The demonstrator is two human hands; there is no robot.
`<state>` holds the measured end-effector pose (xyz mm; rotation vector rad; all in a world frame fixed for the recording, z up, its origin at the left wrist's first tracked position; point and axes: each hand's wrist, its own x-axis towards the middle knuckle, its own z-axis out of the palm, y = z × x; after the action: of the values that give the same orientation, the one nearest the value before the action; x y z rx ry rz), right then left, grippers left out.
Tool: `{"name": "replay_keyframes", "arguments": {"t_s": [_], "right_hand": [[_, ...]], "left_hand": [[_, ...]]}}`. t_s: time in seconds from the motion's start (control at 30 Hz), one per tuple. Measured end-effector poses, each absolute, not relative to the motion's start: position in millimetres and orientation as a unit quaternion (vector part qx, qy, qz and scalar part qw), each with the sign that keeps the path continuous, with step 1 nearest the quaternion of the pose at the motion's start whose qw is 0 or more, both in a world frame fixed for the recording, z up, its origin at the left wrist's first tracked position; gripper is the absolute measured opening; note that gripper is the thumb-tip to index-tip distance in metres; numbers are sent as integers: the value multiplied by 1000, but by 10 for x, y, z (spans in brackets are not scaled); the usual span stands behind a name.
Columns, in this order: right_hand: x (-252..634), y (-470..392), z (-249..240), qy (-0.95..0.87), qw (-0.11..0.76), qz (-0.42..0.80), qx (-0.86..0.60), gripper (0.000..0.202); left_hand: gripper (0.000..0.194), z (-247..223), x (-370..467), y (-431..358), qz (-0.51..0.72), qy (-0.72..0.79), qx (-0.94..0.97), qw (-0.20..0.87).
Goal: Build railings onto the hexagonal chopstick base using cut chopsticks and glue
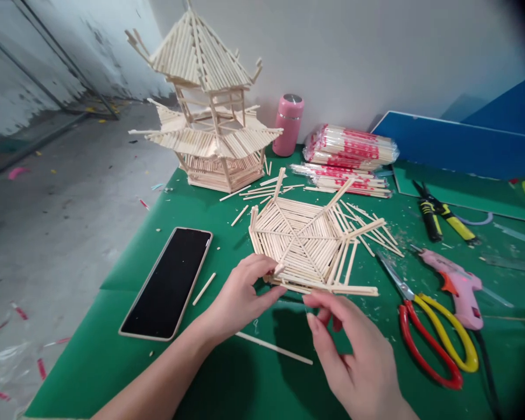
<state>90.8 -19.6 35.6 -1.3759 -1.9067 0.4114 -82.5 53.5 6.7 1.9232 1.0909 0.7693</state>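
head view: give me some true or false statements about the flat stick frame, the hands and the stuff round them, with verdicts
1. The left hand touches the flat stick frame. True.
2. The phone lies to the right of the frame. False: the phone lies to its left.
3. The pink flask stands upright. True.
4. The right hand grips the scissors. False: the scissors lie on the table, apart from the right hand.
5. The glue gun is mostly pink. True.
6. Both scissor handles are red. False: one is red, the other yellow.
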Motion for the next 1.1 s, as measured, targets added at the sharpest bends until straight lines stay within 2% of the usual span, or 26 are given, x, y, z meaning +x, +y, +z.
{"name": "replay_keyframes", "arguments": {"t_s": [0.33, 0.5, 0.9, 1.1], "right_hand": [[801, -52, 186, -747, 312, 84, -581, 19], [775, 14, 153, -763, 281, 59, -579, 23], [767, 71, 94, -773, 286, 17, -566, 24], [779, 80, 80, -772, 280, 35, -569, 24]], "left_hand": [[11, 26, -832, 543, 321, 424, 759, 376], [10, 24, -845, 540, 326, 422, 760, 371], [12, 67, -846, 548, 328, 418, 758, 379], [12, 74, -853, 559, 307, 415, 762, 392]]}}
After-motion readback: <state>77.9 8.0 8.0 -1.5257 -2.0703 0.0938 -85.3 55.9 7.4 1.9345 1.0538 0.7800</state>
